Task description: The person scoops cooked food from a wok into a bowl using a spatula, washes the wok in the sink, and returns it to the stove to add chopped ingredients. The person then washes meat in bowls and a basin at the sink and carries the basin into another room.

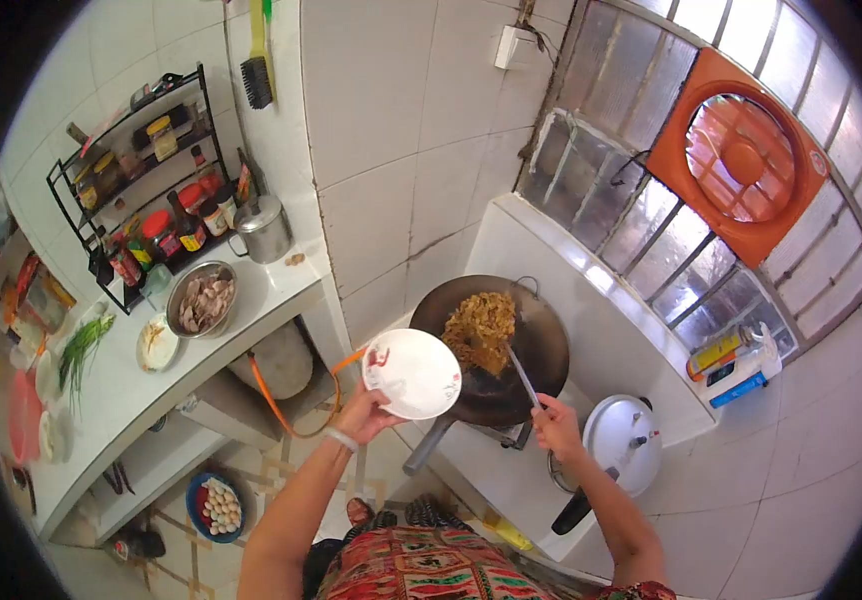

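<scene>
My left hand (362,416) grips the rim of a white bowl (415,375) with a red mark, tilted beside the wok's near left edge. Its inside looks bare. My right hand (558,430) is closed around the handle of a spatula (524,378). The spatula's head is hidden in a heap of brown, chopped food (482,322) in the dark wok (545,345). The wok sits on a stove, its long handle (429,446) pointing toward me.
A lidded pressure cooker (623,440) stands right of the wok. On the left counter are a metal bowl of meat (203,300), a small white bowl (157,343), green onions (81,350) and a spice rack (141,190). A basin of eggs (217,506) rests on the floor.
</scene>
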`<control>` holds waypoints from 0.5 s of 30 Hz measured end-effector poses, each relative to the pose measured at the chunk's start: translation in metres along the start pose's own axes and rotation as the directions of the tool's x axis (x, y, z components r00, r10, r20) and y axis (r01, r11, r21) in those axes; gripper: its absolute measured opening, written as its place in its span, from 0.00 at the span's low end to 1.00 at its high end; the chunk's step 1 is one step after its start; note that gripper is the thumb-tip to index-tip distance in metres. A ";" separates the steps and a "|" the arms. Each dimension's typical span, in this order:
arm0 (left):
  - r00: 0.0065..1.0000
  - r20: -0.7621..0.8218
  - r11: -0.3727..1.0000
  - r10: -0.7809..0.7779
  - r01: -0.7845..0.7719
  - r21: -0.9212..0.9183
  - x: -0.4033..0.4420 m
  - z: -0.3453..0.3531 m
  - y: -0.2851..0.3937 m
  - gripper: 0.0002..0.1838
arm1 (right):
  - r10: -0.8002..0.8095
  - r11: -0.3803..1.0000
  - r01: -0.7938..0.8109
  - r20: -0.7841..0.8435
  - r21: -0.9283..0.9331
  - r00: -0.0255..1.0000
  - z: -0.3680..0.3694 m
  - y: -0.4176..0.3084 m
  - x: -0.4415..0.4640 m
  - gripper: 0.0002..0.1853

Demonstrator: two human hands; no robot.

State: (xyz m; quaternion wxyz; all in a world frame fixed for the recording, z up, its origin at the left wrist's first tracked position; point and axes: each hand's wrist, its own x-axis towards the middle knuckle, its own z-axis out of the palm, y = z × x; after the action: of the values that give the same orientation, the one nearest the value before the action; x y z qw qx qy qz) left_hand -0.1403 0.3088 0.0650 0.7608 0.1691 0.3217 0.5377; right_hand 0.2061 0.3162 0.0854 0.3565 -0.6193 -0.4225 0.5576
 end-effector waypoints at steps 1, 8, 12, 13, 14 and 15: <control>1.000 0.001 1.000 -0.019 0.019 -0.011 0.013 0.002 -0.006 0.37 | -0.009 1.000 0.009 -0.001 0.009 1.000 -0.004 -0.007 -0.006 0.19; 0.993 -0.082 0.990 -0.081 0.070 -0.125 0.076 0.030 -0.038 0.35 | -0.223 0.921 0.242 0.095 -0.305 0.970 -0.028 -0.041 -0.051 0.20; 0.997 -0.014 0.981 -0.074 0.070 -0.183 0.090 0.032 -0.050 0.36 | -0.368 0.771 0.400 0.167 -0.495 0.915 -0.033 -0.025 -0.063 0.19; 0.998 -0.012 0.980 -0.060 0.057 -0.192 0.091 0.032 -0.053 0.36 | -0.398 0.730 0.436 0.193 -0.526 0.897 -0.032 -0.025 -0.066 0.19; 0.997 0.009 0.970 -0.070 0.071 -0.234 0.093 0.029 -0.056 0.38 | -0.427 0.668 0.464 0.212 -0.582 0.879 -0.030 -0.027 -0.070 0.20; 0.998 0.009 0.968 -0.057 0.058 -0.245 0.089 0.031 -0.056 0.38 | -0.455 0.601 0.489 0.233 -0.633 0.860 -0.025 -0.037 -0.079 0.20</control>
State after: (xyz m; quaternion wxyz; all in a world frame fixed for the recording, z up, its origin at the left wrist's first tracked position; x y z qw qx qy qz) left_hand -0.0611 0.3738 0.0264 0.7915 0.0650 0.2568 0.5508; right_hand 0.2247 0.2586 0.1533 0.2325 -0.5578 -0.7507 0.2670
